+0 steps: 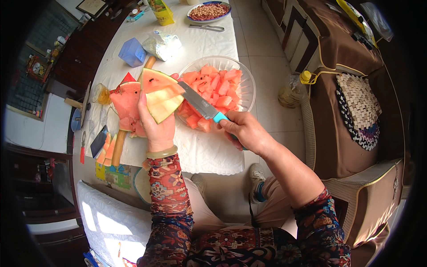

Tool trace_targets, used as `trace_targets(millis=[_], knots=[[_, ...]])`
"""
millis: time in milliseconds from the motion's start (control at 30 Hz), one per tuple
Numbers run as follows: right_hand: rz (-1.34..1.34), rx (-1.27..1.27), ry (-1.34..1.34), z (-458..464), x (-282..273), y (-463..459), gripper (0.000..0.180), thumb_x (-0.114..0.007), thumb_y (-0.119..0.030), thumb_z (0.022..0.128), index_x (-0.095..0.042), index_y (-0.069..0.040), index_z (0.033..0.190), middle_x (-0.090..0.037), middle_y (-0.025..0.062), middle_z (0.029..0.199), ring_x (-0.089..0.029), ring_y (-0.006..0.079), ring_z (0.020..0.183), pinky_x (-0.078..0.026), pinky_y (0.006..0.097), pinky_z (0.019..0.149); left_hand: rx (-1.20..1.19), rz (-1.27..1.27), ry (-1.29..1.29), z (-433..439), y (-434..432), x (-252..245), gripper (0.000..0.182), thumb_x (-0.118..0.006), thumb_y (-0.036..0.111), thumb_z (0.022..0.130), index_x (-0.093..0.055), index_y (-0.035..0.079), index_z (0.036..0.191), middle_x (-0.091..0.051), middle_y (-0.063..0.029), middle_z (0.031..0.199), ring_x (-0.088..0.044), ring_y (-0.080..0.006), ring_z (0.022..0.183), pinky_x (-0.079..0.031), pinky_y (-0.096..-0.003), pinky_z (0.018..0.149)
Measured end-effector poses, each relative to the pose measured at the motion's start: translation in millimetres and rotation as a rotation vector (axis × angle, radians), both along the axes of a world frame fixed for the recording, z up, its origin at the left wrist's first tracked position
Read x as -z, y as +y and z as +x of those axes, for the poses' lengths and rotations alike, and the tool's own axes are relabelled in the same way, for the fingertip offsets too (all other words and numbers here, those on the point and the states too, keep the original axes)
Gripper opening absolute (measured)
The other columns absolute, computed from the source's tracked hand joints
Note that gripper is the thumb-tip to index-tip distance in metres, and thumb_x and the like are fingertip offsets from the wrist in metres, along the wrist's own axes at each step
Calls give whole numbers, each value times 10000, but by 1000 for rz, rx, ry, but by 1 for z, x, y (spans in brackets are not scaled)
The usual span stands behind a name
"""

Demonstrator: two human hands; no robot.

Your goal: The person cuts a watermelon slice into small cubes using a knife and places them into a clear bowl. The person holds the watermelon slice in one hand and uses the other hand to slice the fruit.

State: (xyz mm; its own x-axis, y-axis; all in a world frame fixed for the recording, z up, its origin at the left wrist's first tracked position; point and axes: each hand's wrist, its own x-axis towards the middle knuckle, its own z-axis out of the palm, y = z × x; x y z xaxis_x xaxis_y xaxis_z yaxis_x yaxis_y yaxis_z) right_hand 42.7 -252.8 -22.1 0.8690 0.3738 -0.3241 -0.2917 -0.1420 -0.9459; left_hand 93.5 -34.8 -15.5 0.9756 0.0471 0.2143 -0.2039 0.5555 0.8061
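Note:
My left hand [158, 128] holds a watermelon wedge [162, 93] upright, part of its flesh cut away down to the pale rind. A knife [199, 102] with a steel blade and turquoise handle is gripped in my right hand [245, 131]; its tip touches or lies close to the wedge's right edge. Under the blade stands a clear ribbed bowl [248, 91] with many chunks of red watermelon [218, 86]. Left of my left hand lie larger pieces of watermelon [125, 103], over a wooden rod [119, 148]. Part of the left fingers is hidden behind the wedge.
The table's white cloth [213, 153] also bears cut rind strips [108, 148], a smartphone [99, 142], a glass of amber liquid [100, 94], a blue plastic container [132, 52], tongs [206, 27] and a plate of peanuts [209, 12]. A plastic bottle [291, 93] stands by the brown sofa [333, 133].

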Motion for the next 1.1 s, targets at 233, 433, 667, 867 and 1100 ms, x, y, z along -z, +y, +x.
trace_targets(millis=[233, 433, 667, 867, 1100], knots=[[112, 10, 100, -1, 3, 4, 273, -495, -239, 1041, -608, 6, 999, -500, 3, 636, -442, 96, 472, -375, 276, 447, -124, 74, 9, -2, -7, 2, 596, -373, 428, 1021, -421, -5, 1428, -530, -218, 1387, -507, -332, 1310, -359, -438, 1122], [182, 16, 161, -4, 1, 4, 270, -496, -248, 1040, -602, 0, 1025, -502, 6, 669, -445, 95, 489, -377, 269, 454, -207, -12, -1, 6, -4, 14, 508, -424, 392, 1043, -505, -26, 1321, -593, -149, 1305, -581, -258, 1211, -413, -388, 1069], [275, 16, 239, -7, -4, 0, 256, -500, -241, 1041, -601, -5, 1035, -503, 4, 689, -446, 94, 494, -378, 263, 455, -243, 80, -18, 0, -12, 6, 515, -393, 386, 1051, -513, -40, 1314, -596, -150, 1290, -581, -248, 1203, -434, -377, 1048], [360, 21, 307, -9, -8, 2, 242, -507, -234, 1040, -588, -5, 1033, -512, 10, 693, -446, 96, 481, -378, 261, 447, -218, 304, -109, -5, -16, 0, 558, -323, 381, 1063, -477, -66, 1358, -581, -170, 1324, -560, -265, 1236, -420, -380, 1073], [499, 44, 371, -17, -2, 13, 237, -502, -219, 1038, -570, 6, 1007, -520, 21, 694, -455, 109, 462, -388, 282, 421, -289, 222, -88, -4, -27, 2, 560, -317, 384, 1062, -466, -56, 1376, -556, -161, 1350, -549, -261, 1246, -410, -381, 1081]])
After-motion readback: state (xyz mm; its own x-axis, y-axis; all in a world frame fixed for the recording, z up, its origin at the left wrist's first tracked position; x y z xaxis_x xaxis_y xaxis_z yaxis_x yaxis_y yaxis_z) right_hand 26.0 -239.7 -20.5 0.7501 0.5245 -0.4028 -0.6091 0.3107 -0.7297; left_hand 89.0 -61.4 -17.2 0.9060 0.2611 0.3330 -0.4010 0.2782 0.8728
